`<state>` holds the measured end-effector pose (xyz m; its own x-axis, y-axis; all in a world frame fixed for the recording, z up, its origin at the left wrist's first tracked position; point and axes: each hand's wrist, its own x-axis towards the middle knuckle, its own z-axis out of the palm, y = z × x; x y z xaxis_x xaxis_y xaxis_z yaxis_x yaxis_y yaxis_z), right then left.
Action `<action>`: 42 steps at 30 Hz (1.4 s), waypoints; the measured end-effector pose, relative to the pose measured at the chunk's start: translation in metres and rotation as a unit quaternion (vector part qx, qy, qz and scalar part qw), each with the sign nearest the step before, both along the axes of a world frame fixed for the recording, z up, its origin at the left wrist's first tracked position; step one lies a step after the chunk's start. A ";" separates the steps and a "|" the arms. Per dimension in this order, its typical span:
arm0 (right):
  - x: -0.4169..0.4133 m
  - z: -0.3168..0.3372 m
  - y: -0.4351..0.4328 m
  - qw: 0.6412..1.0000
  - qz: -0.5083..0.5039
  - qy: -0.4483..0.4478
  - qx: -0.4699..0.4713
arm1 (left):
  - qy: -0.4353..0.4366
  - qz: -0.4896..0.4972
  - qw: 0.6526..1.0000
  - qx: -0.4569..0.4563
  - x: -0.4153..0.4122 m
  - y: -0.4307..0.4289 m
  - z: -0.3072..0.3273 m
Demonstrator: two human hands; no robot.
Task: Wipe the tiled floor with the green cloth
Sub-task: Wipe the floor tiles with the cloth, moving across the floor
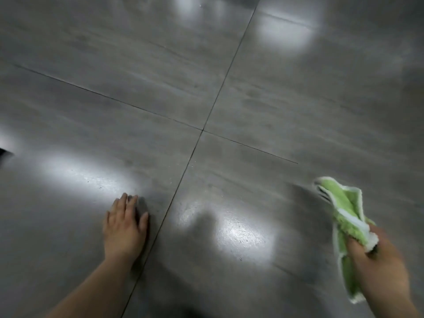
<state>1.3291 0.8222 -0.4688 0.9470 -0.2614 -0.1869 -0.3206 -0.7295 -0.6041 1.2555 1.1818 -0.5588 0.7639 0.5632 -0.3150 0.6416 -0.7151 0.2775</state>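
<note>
The left hand [125,228] lies flat, fingers spread, on the tiled floor [263,106]; the right hand [378,260] grips the bunched green cloth [344,210].

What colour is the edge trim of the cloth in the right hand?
White, bordering the green cloth that the right hand holds; the head view shows it.

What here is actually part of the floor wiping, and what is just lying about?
Part of the job:
green cloth, bunched in the right hand
tiled floor
left hand, flat on the tile

Just lying about:
a dark object cut off at the left edge; cannot tell what it is
</note>
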 end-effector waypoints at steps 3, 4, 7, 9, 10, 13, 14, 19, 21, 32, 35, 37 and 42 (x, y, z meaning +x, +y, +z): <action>0.027 -0.034 0.031 0.999 -0.009 -0.039 -0.003 | -0.036 0.046 0.998 0.033 0.000 0.007 -0.027; 0.036 -0.044 0.043 0.999 -0.009 -0.045 -0.003 | -0.044 0.048 0.997 0.042 0.001 0.008 -0.031; 0.050 -0.075 0.079 0.999 0.023 0.004 -0.025 | -0.036 0.038 0.999 0.011 -0.001 0.013 -0.036; 0.052 -0.090 0.096 0.994 0.044 0.059 -0.076 | -0.048 0.034 0.998 0.006 0.000 0.015 -0.037; 0.050 -0.097 0.106 0.992 0.039 0.076 -0.096 | -0.046 0.035 0.998 -0.002 0.000 0.016 -0.036; 0.025 -0.107 0.157 0.984 0.093 0.039 -0.148 | -0.049 0.029 0.998 -0.018 -0.001 0.016 -0.037; 0.012 -0.111 0.178 0.971 0.181 -0.004 -0.154 | -0.055 0.028 0.998 -0.023 -0.002 0.016 -0.038; 0.015 -0.136 0.215 0.828 0.520 -0.110 -0.181 | -0.086 0.043 0.995 -0.014 -0.003 0.017 -0.045; 0.049 -0.135 0.174 0.822 0.531 -0.118 -0.168 | -0.104 0.054 0.993 0.004 -0.002 0.016 -0.045; 0.146 -0.110 0.260 0.956 0.238 0.036 -0.165 | -0.132 0.038 0.990 0.044 0.000 0.015 -0.049; 0.107 -0.116 0.316 0.869 0.486 0.000 -0.093 | -0.126 0.039 0.990 0.042 0.001 0.014 -0.047; 0.104 -0.119 0.319 0.782 0.608 -0.068 -0.116 | -0.120 0.041 0.991 0.037 0.002 0.015 -0.046; 0.169 -0.124 0.217 0.842 0.517 -0.059 -0.140 | -0.118 0.047 0.992 0.027 0.001 0.015 -0.042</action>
<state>1.4982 1.0394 -0.5931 0.7027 0.6970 -0.1433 0.6245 -0.7006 -0.3451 1.2566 1.1970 -0.6012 0.7565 0.6462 -0.1009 0.6276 -0.6739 0.3898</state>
